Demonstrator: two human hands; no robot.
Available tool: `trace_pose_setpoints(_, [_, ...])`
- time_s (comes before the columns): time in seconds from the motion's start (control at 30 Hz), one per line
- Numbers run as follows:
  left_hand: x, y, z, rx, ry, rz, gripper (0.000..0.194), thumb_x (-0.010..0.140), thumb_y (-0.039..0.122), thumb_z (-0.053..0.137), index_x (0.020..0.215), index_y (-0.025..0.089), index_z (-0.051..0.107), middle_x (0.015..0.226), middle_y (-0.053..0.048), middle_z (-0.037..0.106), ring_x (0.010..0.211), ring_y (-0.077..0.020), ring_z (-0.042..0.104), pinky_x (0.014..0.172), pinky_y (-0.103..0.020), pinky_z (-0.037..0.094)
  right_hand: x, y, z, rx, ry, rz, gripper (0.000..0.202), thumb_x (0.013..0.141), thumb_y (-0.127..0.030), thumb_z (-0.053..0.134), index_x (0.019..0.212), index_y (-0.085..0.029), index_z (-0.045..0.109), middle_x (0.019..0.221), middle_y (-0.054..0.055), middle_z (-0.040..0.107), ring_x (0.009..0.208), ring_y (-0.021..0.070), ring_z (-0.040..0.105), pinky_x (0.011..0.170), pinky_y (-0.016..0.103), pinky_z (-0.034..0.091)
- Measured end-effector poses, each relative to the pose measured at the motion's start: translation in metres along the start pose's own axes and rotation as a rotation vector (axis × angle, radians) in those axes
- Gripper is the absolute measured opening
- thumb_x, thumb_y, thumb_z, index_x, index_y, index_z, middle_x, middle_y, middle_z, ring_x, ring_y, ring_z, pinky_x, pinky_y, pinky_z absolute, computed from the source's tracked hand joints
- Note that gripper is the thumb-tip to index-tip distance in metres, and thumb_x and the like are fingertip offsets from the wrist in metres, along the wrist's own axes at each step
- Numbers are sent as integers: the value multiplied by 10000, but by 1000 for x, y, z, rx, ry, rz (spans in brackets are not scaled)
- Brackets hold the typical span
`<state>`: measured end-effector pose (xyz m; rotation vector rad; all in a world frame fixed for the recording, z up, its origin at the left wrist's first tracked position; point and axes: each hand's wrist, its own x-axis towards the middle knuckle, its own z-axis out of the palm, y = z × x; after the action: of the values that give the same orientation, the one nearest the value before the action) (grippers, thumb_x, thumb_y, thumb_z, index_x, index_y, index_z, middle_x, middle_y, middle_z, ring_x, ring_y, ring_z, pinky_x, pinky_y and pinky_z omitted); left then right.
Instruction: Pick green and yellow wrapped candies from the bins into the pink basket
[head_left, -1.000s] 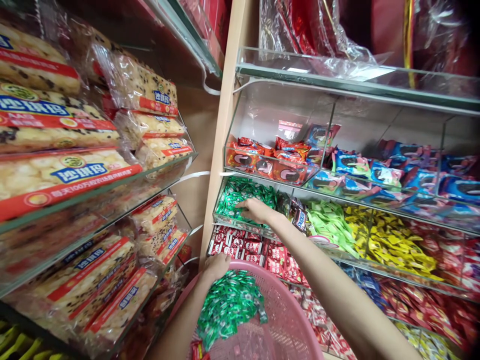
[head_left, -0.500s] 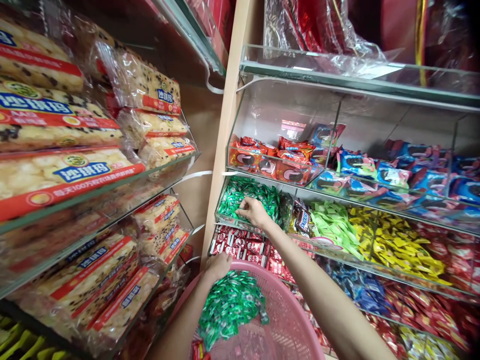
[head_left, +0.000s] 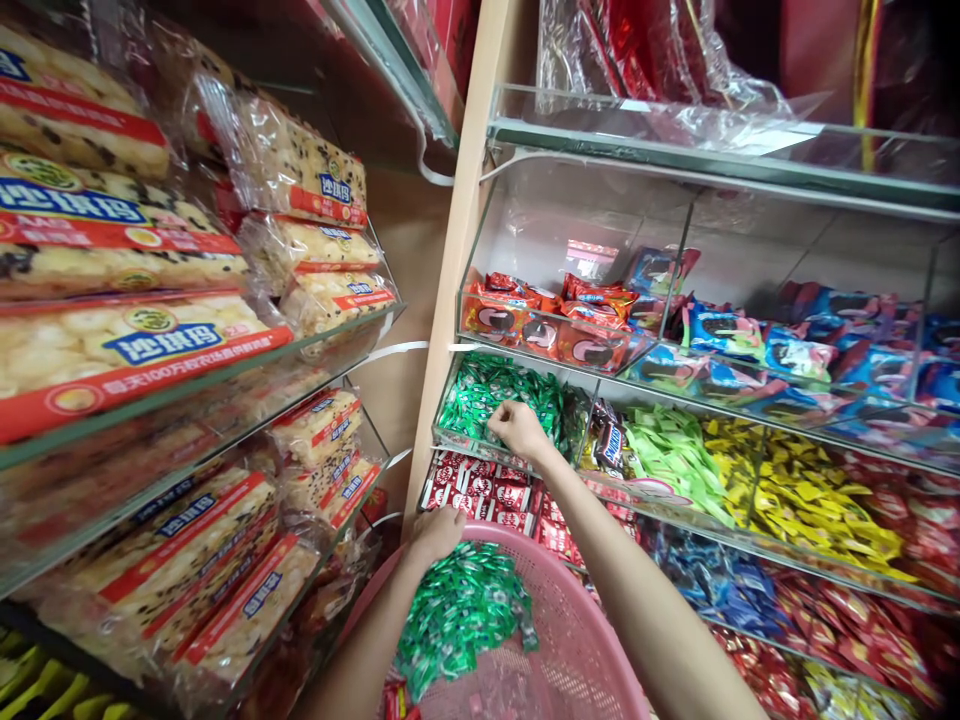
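My right hand (head_left: 517, 430) is over the shelf bin of green-wrapped candies (head_left: 469, 390), fingers bent and pressed together; what they hold, if anything, is hidden. Below it, a pink plastic basket (head_left: 592, 610) contains a heap of green-wrapped candies (head_left: 465, 610) and a few red packets at its lower left. My left hand (head_left: 437, 533) is at the basket's upper left rim, its fingers closed around the edge.
Packaged pastries (head_left: 172, 345) fill glass shelves on the left. A wooden post (head_left: 448, 270) divides the shelving. Glass edges (head_left: 720, 160) jut out above my right hand. Yellow candies (head_left: 810, 500) and red snack packs (head_left: 555, 320) occupy other bins.
My right hand has shifted slightly right above the green candies, its fingers still bent. My left hand and the basket have hardly moved.
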<state>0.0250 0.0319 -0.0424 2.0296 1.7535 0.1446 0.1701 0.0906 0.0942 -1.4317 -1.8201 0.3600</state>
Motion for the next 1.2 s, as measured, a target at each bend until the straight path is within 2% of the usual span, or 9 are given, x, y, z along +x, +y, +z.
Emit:
trace_pose_setpoints(0.17, [0, 1, -1, -3, 4, -9, 504, 847, 446, 205, 953, 207, 637, 1009, -99, 642, 937, -235, 587, 795, -329, 417, 0, 1, -1, 48, 0, -30, 70, 648, -205, 467, 613, -171, 516, 611, -14, 568, 578, 104, 502, 570, 216, 366])
trace_pose_setpoints(0.3, [0, 0, 0, -2, 14, 13, 518, 843, 445, 187, 931, 208, 639, 985, -106, 648, 921, -257, 592, 776, -353, 424, 0, 2, -1, 159, -61, -50, 105, 660, -265, 509, 640, -166, 534, 606, -13, 564, 555, 102, 493, 549, 220, 378])
trace_pose_setpoints(0.53, [3, -1, 1, 0, 9, 26, 497, 843, 414, 193, 921, 207, 638, 978, -99, 648, 906, -242, 597, 749, -327, 431, 4, 11, 7, 369, -131, 34, 277, 544, -308, 652, 736, -155, 523, 592, -31, 549, 521, 97, 496, 502, 220, 380])
trace_pose_setpoints(0.87, [2, -2, 1, -11, 17, 27, 529, 837, 459, 186, 926, 208, 643, 982, -102, 650, 908, -245, 596, 750, -325, 428, 3, 9, 5, 517, -268, 185, 326, 426, -252, 731, 654, -150, 522, 504, -62, 539, 469, 75, 474, 490, 215, 371])
trace_pose_setpoints(1.0, [3, -2, 1, -19, 23, 27, 518, 829, 453, 200, 912, 203, 646, 952, -110, 657, 897, -259, 600, 731, -331, 433, 3, 8, 4, 541, -262, 199, 334, 397, -243, 745, 635, -147, 530, 507, -66, 529, 464, 69, 463, 511, 226, 386])
trace_pose_setpoints(1.07, [3, -3, 2, -26, 22, 29, 512, 828, 447, 203, 908, 204, 646, 941, -108, 660, 887, -259, 603, 720, -329, 435, 3, 7, 4, 550, -230, 171, 319, 432, -271, 737, 650, -146, 540, 536, -55, 536, 489, 74, 471, 535, 234, 397])
trace_pose_setpoints(1.13, [3, -3, 2, -27, 22, 30, 503, 828, 441, 206, 914, 206, 643, 940, -104, 660, 881, -256, 604, 715, -326, 435, 3, 3, 1, 547, -146, 91, 286, 509, -313, 706, 681, -142, 555, 583, -34, 547, 528, 83, 481, 563, 241, 405])
trace_pose_setpoints(1.2, [3, -3, 2, -21, 20, 33, 493, 830, 423, 208, 919, 206, 642, 950, -102, 657, 883, -248, 604, 721, -321, 433, 1, -4, -5, 512, 8, -24, 263, 595, -341, 661, 735, -138, 571, 640, -12, 556, 576, 94, 489, 591, 245, 409])
